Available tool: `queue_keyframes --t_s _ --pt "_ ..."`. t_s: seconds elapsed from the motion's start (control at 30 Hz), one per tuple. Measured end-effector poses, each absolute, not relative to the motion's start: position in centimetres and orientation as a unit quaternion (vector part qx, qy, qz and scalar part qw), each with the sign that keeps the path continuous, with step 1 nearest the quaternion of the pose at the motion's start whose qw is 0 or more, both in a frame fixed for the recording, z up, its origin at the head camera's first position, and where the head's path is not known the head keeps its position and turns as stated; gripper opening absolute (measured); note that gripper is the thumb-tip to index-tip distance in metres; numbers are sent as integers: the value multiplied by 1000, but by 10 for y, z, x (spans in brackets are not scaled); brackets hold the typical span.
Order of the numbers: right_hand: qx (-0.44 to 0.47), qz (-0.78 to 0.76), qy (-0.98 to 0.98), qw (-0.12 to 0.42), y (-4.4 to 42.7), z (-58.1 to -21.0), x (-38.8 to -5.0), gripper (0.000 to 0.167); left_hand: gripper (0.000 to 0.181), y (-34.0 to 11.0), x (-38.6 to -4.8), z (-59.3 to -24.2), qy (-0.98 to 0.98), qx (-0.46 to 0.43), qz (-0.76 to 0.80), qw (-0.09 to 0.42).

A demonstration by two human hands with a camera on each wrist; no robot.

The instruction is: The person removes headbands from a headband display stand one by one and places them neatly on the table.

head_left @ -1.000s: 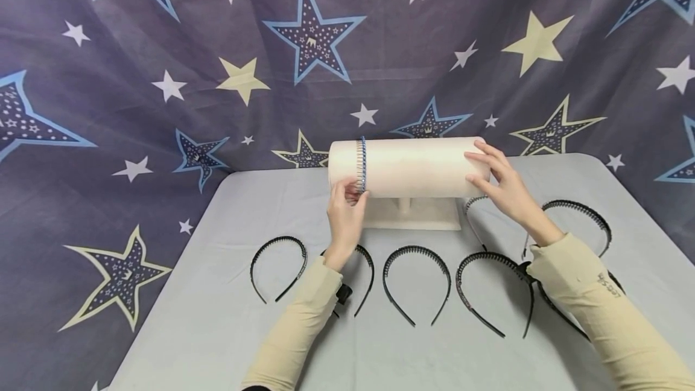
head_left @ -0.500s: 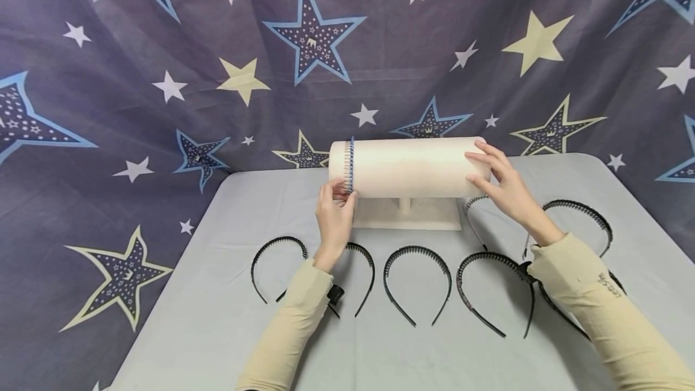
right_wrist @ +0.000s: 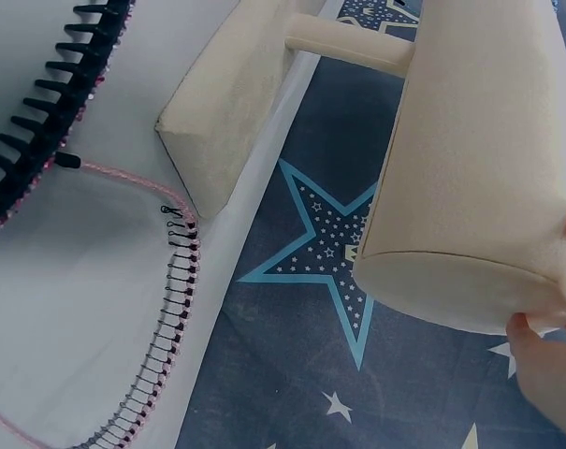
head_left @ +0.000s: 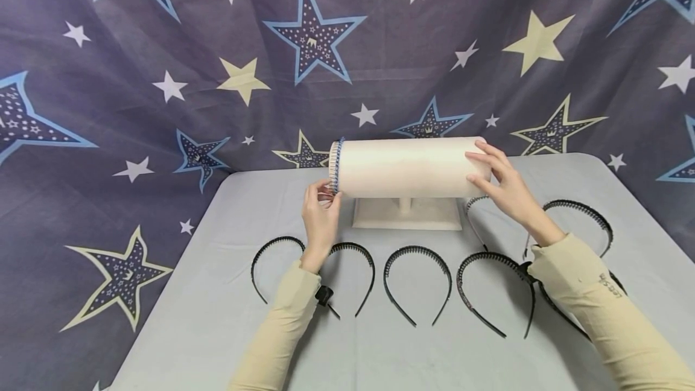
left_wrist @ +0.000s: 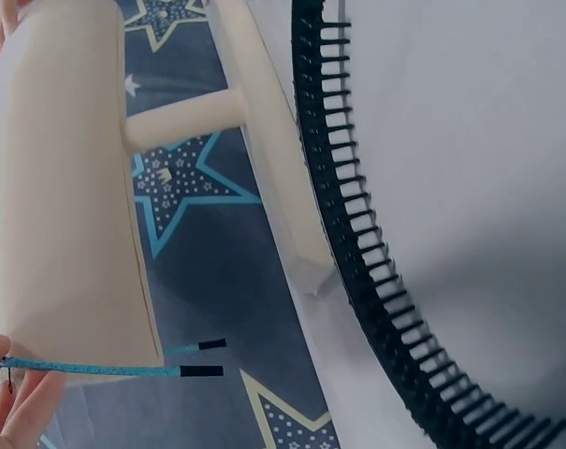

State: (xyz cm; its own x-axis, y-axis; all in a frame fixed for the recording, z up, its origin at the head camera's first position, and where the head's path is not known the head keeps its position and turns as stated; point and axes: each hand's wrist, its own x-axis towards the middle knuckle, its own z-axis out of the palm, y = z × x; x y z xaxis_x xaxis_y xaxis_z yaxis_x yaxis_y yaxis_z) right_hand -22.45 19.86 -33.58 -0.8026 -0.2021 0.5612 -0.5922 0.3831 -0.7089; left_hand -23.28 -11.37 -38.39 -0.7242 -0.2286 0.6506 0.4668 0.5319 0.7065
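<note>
A blue headband [head_left: 337,168] with comb teeth sits around the far left end of a cream padded roll [head_left: 407,168] on a stand. My left hand [head_left: 320,216] pinches its lower front part between thumb and fingers. In the left wrist view the blue headband [left_wrist: 95,368] crosses the roll's end, its two black tips sticking out past the roll. My right hand [head_left: 507,189] rests on the roll's right end, fingers spread and fairly straight. The right wrist view has the right hand's thumb [right_wrist: 535,360] touching the rim of the roll's end face.
Several black toothed headbands lie on the grey tablecloth, among them one in the middle [head_left: 417,251] and one by my left forearm [head_left: 371,264]. A pink headband [right_wrist: 184,257] lies near the stand's base [head_left: 407,222]. A starred curtain [head_left: 380,89] hangs behind.
My left hand has slid the blue headband leftward along the roll to its left end. My right hand has stayed at the right end.
</note>
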Motion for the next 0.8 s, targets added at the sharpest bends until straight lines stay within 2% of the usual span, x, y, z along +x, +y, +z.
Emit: queue_keyframes --t_s 0.47,0.6,0.8 --pt "249 500 -807 194 199 -337 -225 36 29 -135 -237 -387 -768 -69 -513 377" --pt "249 503 -805 195 199 -336 -226 35 30 -143 -237 -387 -775 -50 -517 360" --pt "247 499 -807 195 200 -337 -226 35 32 -159 -237 -386 -801 0 -515 307"
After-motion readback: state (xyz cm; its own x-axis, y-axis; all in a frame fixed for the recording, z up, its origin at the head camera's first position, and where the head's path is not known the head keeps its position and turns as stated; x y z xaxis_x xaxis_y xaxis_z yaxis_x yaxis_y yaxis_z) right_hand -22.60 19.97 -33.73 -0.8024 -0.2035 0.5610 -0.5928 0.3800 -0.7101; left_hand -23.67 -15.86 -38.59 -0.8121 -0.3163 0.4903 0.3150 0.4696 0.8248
